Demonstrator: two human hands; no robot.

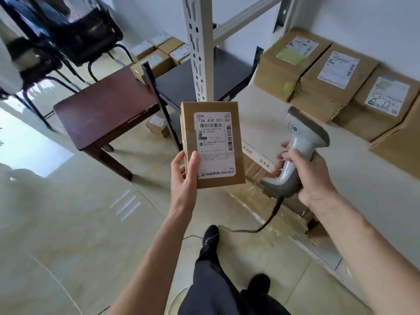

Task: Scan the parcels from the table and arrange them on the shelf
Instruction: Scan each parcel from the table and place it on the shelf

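My left hand (pixel 185 172) grips a small brown cardboard parcel (pixel 212 144) by its lower left corner, its white barcode label facing me. My right hand (pixel 304 171) holds the handle of a grey barcode scanner (pixel 300 146), whose head points up and away at the parcel's right. A dark cable hangs from the scanner toward the floor. The white shelf (pixel 272 114) lies to the right, with several labelled parcels (pixel 327 76) lined up along its back. A dark wooden table (pixel 102 110) stands at the left; I see no parcels on its top.
A white slotted shelf post (pixel 196 48) rises just behind the held parcel. More small parcels (pixel 159 51) sit on a dark lower shelf beyond the table, and one (pixel 156 125) lies on the floor. Black chairs (pixel 68 30) stand at the upper left. My feet are on the tiled floor.
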